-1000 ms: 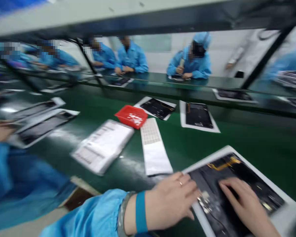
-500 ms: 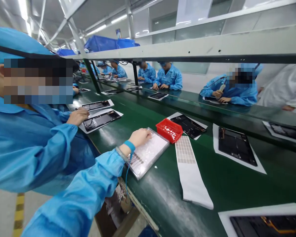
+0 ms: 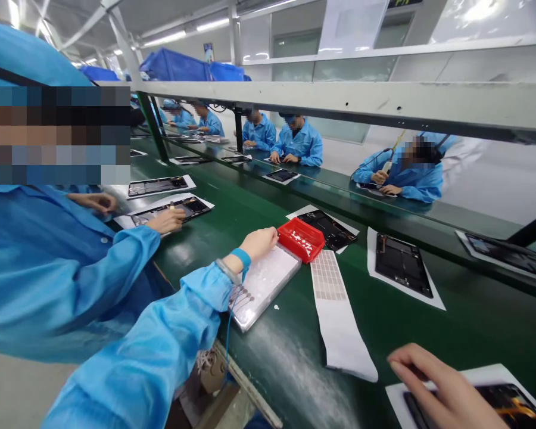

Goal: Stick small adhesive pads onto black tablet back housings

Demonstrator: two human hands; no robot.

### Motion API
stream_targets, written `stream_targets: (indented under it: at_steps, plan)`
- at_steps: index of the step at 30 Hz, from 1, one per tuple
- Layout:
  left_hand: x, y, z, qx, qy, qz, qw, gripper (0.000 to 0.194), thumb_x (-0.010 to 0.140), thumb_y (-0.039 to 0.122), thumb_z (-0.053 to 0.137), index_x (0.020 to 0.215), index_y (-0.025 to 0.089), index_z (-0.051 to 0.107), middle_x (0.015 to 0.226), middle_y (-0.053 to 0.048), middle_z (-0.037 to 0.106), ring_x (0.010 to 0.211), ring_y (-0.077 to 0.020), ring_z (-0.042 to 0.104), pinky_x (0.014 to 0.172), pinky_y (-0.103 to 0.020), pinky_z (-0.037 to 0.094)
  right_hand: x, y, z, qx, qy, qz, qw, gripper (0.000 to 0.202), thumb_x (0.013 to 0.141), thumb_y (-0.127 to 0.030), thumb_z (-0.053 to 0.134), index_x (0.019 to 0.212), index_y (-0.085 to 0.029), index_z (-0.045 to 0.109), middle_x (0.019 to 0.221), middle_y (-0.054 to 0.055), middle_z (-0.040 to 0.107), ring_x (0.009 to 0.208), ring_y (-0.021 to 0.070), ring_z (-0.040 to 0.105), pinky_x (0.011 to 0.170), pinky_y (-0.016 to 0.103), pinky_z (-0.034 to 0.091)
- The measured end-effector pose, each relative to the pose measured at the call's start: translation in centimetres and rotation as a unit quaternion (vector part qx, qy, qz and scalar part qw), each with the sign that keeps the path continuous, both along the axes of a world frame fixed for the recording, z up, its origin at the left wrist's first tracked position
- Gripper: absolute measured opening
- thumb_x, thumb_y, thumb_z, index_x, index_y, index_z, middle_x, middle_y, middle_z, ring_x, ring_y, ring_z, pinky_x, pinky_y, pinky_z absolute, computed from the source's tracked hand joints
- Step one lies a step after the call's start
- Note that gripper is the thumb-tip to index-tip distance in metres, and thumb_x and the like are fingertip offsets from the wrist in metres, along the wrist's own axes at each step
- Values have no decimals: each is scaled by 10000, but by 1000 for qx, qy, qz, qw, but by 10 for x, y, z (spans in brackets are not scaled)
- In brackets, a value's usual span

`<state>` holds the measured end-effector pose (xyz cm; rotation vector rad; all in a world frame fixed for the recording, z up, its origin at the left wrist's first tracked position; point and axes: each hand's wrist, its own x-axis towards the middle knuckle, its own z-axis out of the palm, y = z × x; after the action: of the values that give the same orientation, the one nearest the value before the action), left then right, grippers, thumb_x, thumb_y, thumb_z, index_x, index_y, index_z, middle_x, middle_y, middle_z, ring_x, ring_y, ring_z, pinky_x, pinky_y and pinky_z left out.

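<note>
My left hand (image 3: 258, 244), with a blue band at its wrist, is closed above the far end of a plastic-wrapped white stack (image 3: 268, 283), beside the left rim of a red tray (image 3: 310, 257). Small white pieces lie in the tray. Whatever its fingers may hold is hidden. My right hand (image 3: 451, 390) is over a black device panel (image 3: 509, 396) on white paper at the lower right. Its thumb and forefinger come together at the tips; nothing can be made out between them. A long sticker sheet (image 3: 339, 316) lies between the hands.
More black panels on white paper (image 3: 402, 265) lie along the green bench (image 3: 295, 351). At the left, a co-worker's hand (image 3: 167, 220) rests over another panel. A metal shelf (image 3: 295, 92) with blue bins (image 3: 176, 64) crosses above. Other people sit across the bench.
My left hand has moved from over the white stack toward the red tray. My right hand has come into view at the lower right. The camera view has shifted slightly.
</note>
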<state>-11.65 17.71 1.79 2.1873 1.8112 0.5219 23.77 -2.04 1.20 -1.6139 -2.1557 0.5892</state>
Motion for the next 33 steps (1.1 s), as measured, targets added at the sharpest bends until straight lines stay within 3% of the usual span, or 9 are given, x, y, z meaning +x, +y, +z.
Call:
stream_targets:
  at_steps: [4, 8, 10, 12, 15, 20, 23, 26, 33]
  plan:
    - [-9, -25, 4, 0, -121, 3, 993, 246, 954, 346, 488, 1037, 129, 568, 863, -19, 625, 693, -124, 608, 688, -312, 523, -70, 30, 18, -107, 47, 58, 991, 282, 888, -403, 445, 727, -219, 585, 712, 2, 638, 659, 137, 577, 620, 215, 437]
    - [-5, -53, -4, -41, -230, -13, 972, 243, 950, 331, 448, 829, 144, 544, 627, 44, 555, 472, -75, 509, 506, -216, 448, -123, 59, 12, -198, 164, 76, 963, 245, 867, -375, 463, 752, -190, 576, 696, 9, 627, 593, 124, 554, 570, 233, 429]
    - [0, -64, -8, -83, -284, -35, 955, 267, 918, 372, 452, 761, 163, 503, 563, 59, 524, 393, -59, 453, 416, -185, 385, -140, 72, 5, -174, 205, 66, 961, 204, 852, -358, 470, 864, -187, 582, 752, 19, 632, 581, 127, 556, 557, 250, 444]
    - [3, -72, -10, -122, -334, -58, 933, 280, 871, 434, 481, 761, 177, 471, 546, 64, 523, 351, -53, 426, 369, -174, 355, -153, 85, 1, -69, 209, 51, 974, 246, 837, -335, 487, 1015, -189, 575, 898, 50, 641, 657, 146, 585, 631, 287, 479]
    - [6, -78, -14, -160, -394, -81, 901, 343, 775, 501, 577, 789, 201, 410, 504, 76, 529, 342, -74, 461, 362, -182, 382, -167, 101, 0, 68, 193, 62, 977, 371, 840, -322, 496, 1188, -199, 538, 1143, 93, 599, 818, 173, 602, 766, 327, 479]
    - [4, -83, -21, -182, -457, -85, 867, 474, 727, 599, 612, 776, 223, 328, 527, 61, 564, 400, -101, 548, 395, -192, 437, -177, 114, 7, -47, 162, 119, 979, 206, 854, -281, 474, 792, -205, 655, 728, 10, 675, 664, 151, 603, 673, 274, 449]
    - [4, -87, -25, -178, -471, -98, 858, 474, 760, 637, 563, 806, 199, 387, 672, -6, 626, 564, -131, 644, 518, -240, 526, -174, 112, 8, -60, 139, 114, 982, 195, 844, -261, 480, 777, -207, 655, 688, -6, 664, 639, 143, 591, 648, 267, 424]
    - [3, -90, -26, -147, -459, -119, 868, 422, 781, 561, 597, 851, 171, 452, 741, -48, 647, 707, -177, 685, 630, -292, 562, -172, 111, 5, -57, 144, 93, 984, 201, 845, -286, 480, 785, -206, 654, 696, -1, 651, 649, 144, 577, 641, 274, 408]
    - [-1, -109, -29, 75, -331, -171, 925, 158, 899, 305, 517, 993, 192, 576, 979, -66, 633, 937, -179, 622, 860, -314, 510, -175, 109, 4, -250, 276, 58, 926, 317, 749, -492, 569, 752, -175, 577, 717, 4, 613, 549, 100, 536, 489, 228, 415]
